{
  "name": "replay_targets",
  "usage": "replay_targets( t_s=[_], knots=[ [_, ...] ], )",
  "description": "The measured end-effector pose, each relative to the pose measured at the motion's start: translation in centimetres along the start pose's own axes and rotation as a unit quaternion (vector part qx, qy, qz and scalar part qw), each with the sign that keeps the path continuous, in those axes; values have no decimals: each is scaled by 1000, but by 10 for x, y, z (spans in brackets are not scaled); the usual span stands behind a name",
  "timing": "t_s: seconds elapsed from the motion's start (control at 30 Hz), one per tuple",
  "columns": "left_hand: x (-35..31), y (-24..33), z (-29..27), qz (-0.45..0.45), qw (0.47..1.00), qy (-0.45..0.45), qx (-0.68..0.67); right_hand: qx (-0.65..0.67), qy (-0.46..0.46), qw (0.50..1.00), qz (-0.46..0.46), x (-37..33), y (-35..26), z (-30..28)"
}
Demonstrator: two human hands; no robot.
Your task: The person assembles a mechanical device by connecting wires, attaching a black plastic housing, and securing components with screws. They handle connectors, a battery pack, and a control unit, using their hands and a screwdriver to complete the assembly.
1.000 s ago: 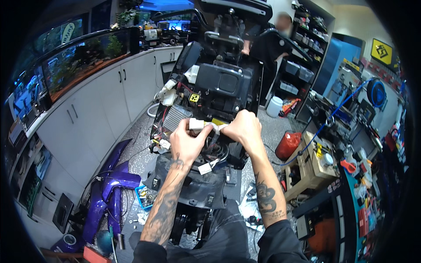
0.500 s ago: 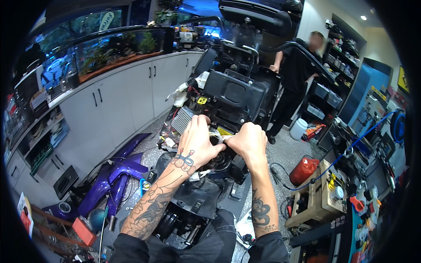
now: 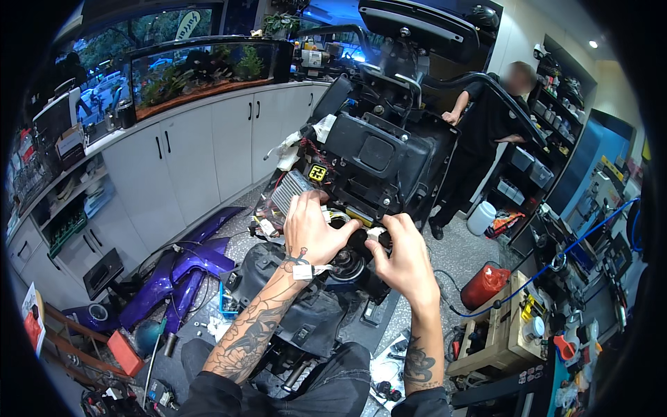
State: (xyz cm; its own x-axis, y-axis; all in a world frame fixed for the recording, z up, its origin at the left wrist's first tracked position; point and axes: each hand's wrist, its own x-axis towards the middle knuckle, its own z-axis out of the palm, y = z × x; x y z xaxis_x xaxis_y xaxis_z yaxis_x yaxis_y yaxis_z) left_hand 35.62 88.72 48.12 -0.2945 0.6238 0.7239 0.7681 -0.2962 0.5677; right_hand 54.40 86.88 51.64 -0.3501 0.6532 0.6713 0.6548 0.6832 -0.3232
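A stripped-down scooter or motorcycle (image 3: 358, 149) stands before me, its dark frame and wiring exposed. Over the wiring in its middle, my left hand (image 3: 314, 228) bends its fingers next to a finned metal unit (image 3: 290, 193); what its fingertips hold is hidden. Between thumb and forefinger, my right hand (image 3: 406, 260) pinches a small white connector (image 3: 376, 233). Just below both hands sits a round black part (image 3: 346, 266). A white plug (image 3: 303, 271) on a wire lies against my left wrist. Left of the frame, a yellow-framed fuse block (image 3: 317, 173) shows among loose wires.
Purple body panels (image 3: 177, 278) lie on the floor at left, near a red box (image 3: 126, 353). White cabinets (image 3: 201, 149) carry an aquarium (image 3: 201, 78). At right stand a red container (image 3: 481, 288) and a wooden rack (image 3: 490, 323). A person (image 3: 479, 128) touches the scooter's far side.
My right hand has turned and opened its grip somewhat, showing the white connector between thumb and forefinger. The left hand stays over the wiring. The view has shifted slightly.
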Motion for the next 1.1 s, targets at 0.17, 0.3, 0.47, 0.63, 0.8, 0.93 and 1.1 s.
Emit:
replay_targets(
  t_s=[0.17,0.3,0.47,0.63,0.8,0.93,1.1],
  knots=[
    [-8,-7,13,2,990,20,-137,-28,85,987,-131,-10,32,22],
    [-14,-14,14,34,987,43,-152,1,103,986,-129,-9,36,34],
    [-16,-12,16,-15,987,57,-150,17,106,984,-139,-9,40,37],
    [-8,-9,10,-43,987,-29,-152,27,79,991,-103,-10,44,33],
    [-3,-12,7,-146,929,-108,-322,25,68,991,-114,-10,48,33],
    [5,-9,8,-162,928,-98,-320,22,73,990,-117,-9,51,33],
    [10,-14,7,-183,940,-121,-262,33,86,989,-117,-9,49,38]
  ],
)
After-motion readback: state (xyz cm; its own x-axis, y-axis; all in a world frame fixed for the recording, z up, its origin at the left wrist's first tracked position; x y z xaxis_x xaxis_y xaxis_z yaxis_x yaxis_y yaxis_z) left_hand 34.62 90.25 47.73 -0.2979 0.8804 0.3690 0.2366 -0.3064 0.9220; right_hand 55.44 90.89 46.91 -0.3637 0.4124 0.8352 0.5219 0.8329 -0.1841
